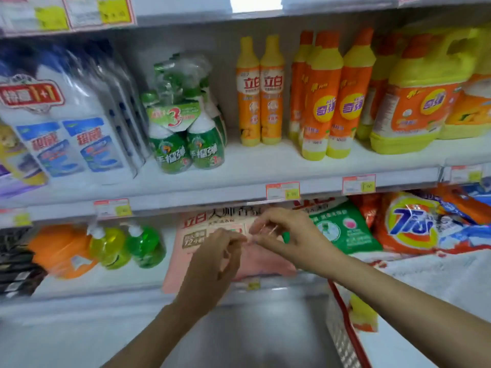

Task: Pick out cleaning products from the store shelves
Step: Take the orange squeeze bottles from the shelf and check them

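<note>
A pink detergent bag (190, 235) with dark lettering lies on the lower shelf, right in front of me. My left hand (215, 258) reaches up from below and its curled fingertips pinch the bag's front near its middle. My right hand (287, 235) comes in from the right; thumb and fingers pinch the same spot, and the two hands almost touch. The picture is blurred, so the exact grip is unclear. A green and white bag (342, 229) lies just right of the pink one.
Orange and yellow dish-soap bottles (321, 102), green spray bottles (186, 134) and white refill packs (69, 123) fill the upper shelf. Green pump bottles (143, 245) and an orange jug (61, 251) stand lower left, Tide bags (414, 224) lower right. A red basket (342, 322) hangs by my right forearm.
</note>
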Motion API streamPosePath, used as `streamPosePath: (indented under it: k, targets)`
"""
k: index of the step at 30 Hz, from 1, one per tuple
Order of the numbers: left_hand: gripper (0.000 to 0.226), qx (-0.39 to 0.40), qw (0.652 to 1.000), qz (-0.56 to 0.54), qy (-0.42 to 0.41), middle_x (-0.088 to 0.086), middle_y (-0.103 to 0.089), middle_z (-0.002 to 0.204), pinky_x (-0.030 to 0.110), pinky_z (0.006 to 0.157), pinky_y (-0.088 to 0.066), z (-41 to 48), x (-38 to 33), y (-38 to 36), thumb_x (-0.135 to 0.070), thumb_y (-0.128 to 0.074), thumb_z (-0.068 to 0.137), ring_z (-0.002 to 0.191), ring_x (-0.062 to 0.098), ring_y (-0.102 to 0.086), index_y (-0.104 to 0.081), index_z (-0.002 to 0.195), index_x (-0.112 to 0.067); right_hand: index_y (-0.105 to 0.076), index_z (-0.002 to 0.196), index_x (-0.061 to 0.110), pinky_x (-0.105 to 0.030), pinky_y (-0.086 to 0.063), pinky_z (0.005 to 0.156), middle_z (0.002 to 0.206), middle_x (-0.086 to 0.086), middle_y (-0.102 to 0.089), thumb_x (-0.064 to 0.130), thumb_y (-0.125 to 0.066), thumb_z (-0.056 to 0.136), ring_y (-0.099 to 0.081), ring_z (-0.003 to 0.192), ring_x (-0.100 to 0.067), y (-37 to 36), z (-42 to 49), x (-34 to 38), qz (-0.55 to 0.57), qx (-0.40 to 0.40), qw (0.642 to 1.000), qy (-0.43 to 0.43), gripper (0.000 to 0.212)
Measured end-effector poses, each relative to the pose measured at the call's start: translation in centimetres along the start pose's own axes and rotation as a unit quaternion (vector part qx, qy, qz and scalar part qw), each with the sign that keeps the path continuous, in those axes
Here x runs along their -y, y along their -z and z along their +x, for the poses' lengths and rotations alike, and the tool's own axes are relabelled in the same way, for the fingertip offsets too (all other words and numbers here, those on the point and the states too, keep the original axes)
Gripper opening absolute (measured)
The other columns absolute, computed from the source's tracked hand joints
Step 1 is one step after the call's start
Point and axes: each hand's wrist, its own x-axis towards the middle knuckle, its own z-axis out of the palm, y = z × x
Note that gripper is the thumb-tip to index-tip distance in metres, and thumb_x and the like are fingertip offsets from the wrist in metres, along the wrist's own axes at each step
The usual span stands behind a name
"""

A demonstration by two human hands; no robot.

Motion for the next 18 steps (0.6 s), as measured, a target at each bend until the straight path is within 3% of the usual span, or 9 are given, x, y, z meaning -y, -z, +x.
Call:
streamPosePath:
  k: [3, 5, 8, 10, 12, 15, 18]
  targets:
    - [0.020, 0.187, 0.980, -0.037, 0.063, -0.010, -0.061, 0.098, 0.024, 0.074, -0.049, -5.6, 1.1, -1.1, -0.014, -0.057, 0.093, 0.083, 0.005, -0.058, -0.058, 0.108, -0.027, -0.071, 0.094, 0.011, -0.021, -0.049, 0.067, 0.081, 0.007, -0.068, 0.019, -0.074, 0.088, -0.059, 0.071, -0.003, -3.5, -4.7, -1.8, -0.014, 0.143, 0.986, -0.082, 0.010]
    - [0.028, 0.293, 0.949, -0.054, 0.106, -0.013, -0.060, 0.104, 0.019, 0.077, -0.048, -8.8, 2.0, -1.8, -0.019, -0.061, 0.092, 0.088, 0.001, -0.057, -0.051, 0.109, -0.040, -0.071, 0.101, 0.008, -0.017, -0.049, 0.069, 0.093, -0.002, -0.072, 0.021, -0.074, 0.088, -0.062, 0.077, -0.003, -5.2, -7.5, -3.0, -0.027, 0.235, 0.962, -0.133, 0.018]
    - [0.040, 0.418, 0.897, -0.061, 0.131, -0.009, -0.057, 0.122, 0.016, 0.085, -0.045, -13.0, 3.1, -2.9, -0.022, -0.069, 0.088, 0.101, 0.004, -0.055, -0.055, 0.125, -0.028, -0.068, 0.114, 0.009, -0.015, -0.049, 0.077, 0.112, -0.004, -0.069, 0.023, -0.074, 0.088, -0.062, 0.094, -0.007, -6.6, -11.2, -4.4, -0.024, 0.348, 0.917, -0.194, 0.030]
    - [0.053, 0.450, 0.878, -0.079, 0.143, -0.009, -0.054, 0.129, 0.015, 0.088, -0.043, -15.3, 3.3, -4.0, -0.022, -0.072, 0.086, 0.108, 0.008, -0.055, -0.052, 0.135, -0.023, -0.066, 0.121, 0.014, -0.009, -0.045, 0.081, 0.121, 0.000, -0.063, 0.027, -0.076, 0.086, -0.057, 0.107, -0.009, -7.1, -13.2, -5.0, -0.025, 0.405, 0.887, -0.220, 0.038]
    - [0.061, 0.446, 0.871, -0.112, 0.172, -0.011, -0.050, 0.133, 0.019, 0.091, -0.045, -16.8, 3.3, -5.1, -0.020, -0.074, 0.085, 0.113, 0.010, -0.053, -0.047, 0.139, -0.027, -0.064, 0.123, 0.017, -0.013, -0.045, 0.089, 0.125, 0.002, -0.061, 0.029, -0.080, 0.082, -0.055, 0.115, -0.012, -7.3, -14.9, -5.5, -0.029, 0.419, 0.877, -0.235, 0.046]
    - [0.067, 0.432, 0.870, -0.149, 0.185, -0.012, -0.046, 0.140, 0.022, 0.094, -0.045, -17.6, 3.5, -6.4, -0.025, -0.076, 0.083, 0.120, 0.010, -0.051, -0.043, 0.141, -0.032, -0.062, 0.122, 0.013, -0.032, -0.047, 0.096, 0.123, -0.003, -0.063, 0.021, -0.085, 0.076, -0.058, 0.113, -0.018, -7.4, -16.6, -6.1, -0.051, 0.393, 0.891, -0.224, 0.052]
    - [0.060, 0.426, 0.866, -0.180, 0.190, -0.016, -0.048, 0.138, 0.028, 0.098, -0.045, -17.8, 3.5, -7.3, -0.026, -0.075, 0.084, 0.122, 0.006, -0.051, -0.047, 0.136, -0.034, -0.062, 0.120, 0.012, -0.034, -0.049, 0.088, 0.117, -0.003, -0.066, 0.018, -0.084, 0.076, -0.062, 0.105, -0.020, -7.9, -17.7, -6.5, -0.071, 0.353, 0.909, -0.212, 0.050]
